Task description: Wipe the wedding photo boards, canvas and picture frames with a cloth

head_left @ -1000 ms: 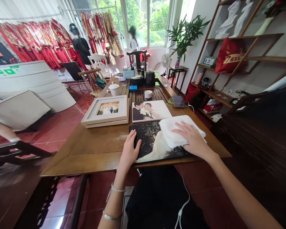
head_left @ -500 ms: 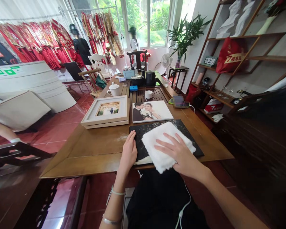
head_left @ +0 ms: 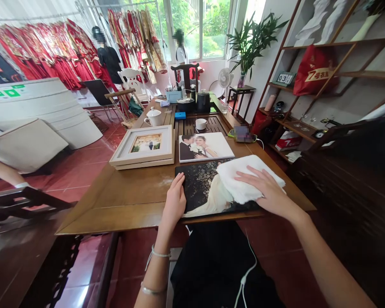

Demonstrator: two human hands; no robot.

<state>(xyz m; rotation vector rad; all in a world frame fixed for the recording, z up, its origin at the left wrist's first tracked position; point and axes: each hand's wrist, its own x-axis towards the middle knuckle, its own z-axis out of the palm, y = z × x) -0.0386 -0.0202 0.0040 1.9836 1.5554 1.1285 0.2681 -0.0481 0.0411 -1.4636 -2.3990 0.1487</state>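
While right hand (head_left: 269, 193) presses cloth (head_left: 232, 177) over right part of print (head_left: 197, 184), fingers spread flat, clenching nothing, left hand (head_left: 176, 197) braces print's left edge, fingers straight, unclenched. Print flat on table (head_left: 115, 196), along near edge, just beside photo (head_left: 221, 146). Step seems wiping; next stroke likely calls for even palm pressure, steady brace.

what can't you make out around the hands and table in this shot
All in the head view:
- right part of the dark picture panel: under the white cloth
- palm of the right hand: turned down against the cloth
- inside of the white mug: covered by its lid
- rest of another person's forearm: cut off by the left edge
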